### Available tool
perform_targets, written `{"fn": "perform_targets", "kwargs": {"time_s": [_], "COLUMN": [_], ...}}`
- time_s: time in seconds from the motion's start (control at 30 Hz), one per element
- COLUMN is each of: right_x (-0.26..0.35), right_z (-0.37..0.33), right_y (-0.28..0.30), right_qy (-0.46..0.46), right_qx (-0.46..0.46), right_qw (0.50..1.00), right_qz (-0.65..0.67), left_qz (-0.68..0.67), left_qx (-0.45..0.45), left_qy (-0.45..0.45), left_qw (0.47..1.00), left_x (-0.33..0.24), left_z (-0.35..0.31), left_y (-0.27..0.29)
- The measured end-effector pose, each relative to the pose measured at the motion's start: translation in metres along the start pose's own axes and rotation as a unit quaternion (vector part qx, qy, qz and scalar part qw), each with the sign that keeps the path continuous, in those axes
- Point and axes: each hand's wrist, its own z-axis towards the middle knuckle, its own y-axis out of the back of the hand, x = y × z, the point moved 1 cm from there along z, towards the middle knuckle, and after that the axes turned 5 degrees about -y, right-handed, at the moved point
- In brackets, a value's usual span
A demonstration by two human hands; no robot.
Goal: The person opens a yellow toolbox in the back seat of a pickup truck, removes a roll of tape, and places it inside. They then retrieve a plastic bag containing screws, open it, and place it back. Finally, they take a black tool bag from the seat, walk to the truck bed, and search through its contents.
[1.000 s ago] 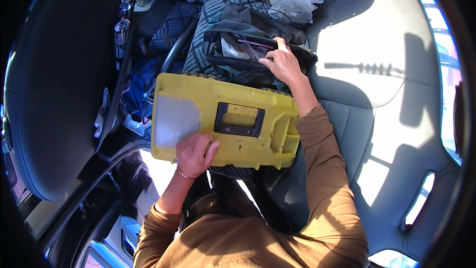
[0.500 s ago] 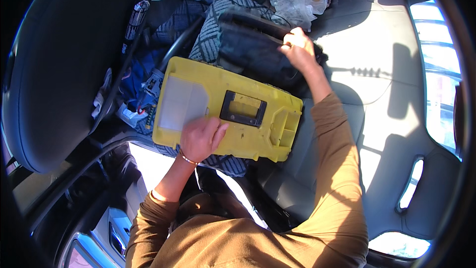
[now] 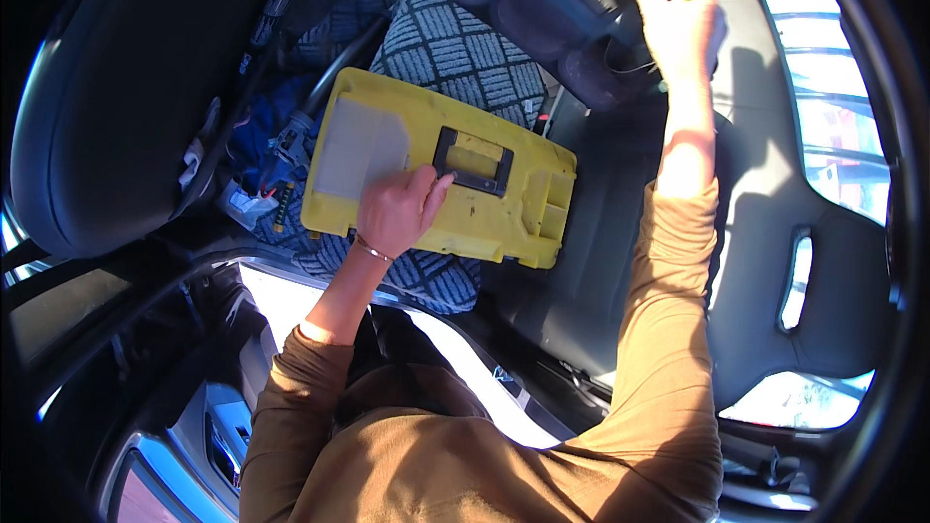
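A yellow toolbox lid (image 3: 484,223) with a clear-covered compartment (image 3: 358,145) lies on a patterned cloth. My left hand (image 3: 395,216) is curled over it, its thumb at the near left edge of the black handle (image 3: 494,182); its fingertips are hidden, so I cannot make out what they hold, if anything. Far to the right, my right hand (image 3: 683,29) is raised and closed on the edge of a dark, bag-like thing (image 3: 542,15). Motion blurs that thing, so its exact kind is unclear.
The patterned cloth (image 3: 460,48) spreads beyond and under the toolbox. A grey seat (image 3: 620,242) lies to the right, and a dark seat back (image 3: 136,107) to the left. Blue fabric and small tools (image 3: 291,145) sit left of the box. The door sill (image 3: 455,329) runs nearest me.
My right hand has moved farther away and to the right with the dark thing, uncovering the cloth behind the toolbox. My left hand has come nearer to the handle.
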Motion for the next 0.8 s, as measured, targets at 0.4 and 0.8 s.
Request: {"fn": "perform_targets", "kwargs": {"time_s": [0.4,0.8], "right_x": [0.174,0.244], "right_z": [-0.147,-0.37], "right_y": [0.131,0.189], "right_qy": [-0.104,-0.026], "right_qx": [-0.088,0.133], "right_qw": [0.944,0.926], "right_qz": [0.301,0.352], "left_qz": [-0.155,-0.262], "left_qx": [-0.163,-0.307], "left_qy": [0.143,0.385], "left_qw": [0.964,0.83], "left_x": [-0.037,-0.154], "left_z": [-0.071,-0.348], "left_y": [0.034,0.12]}}
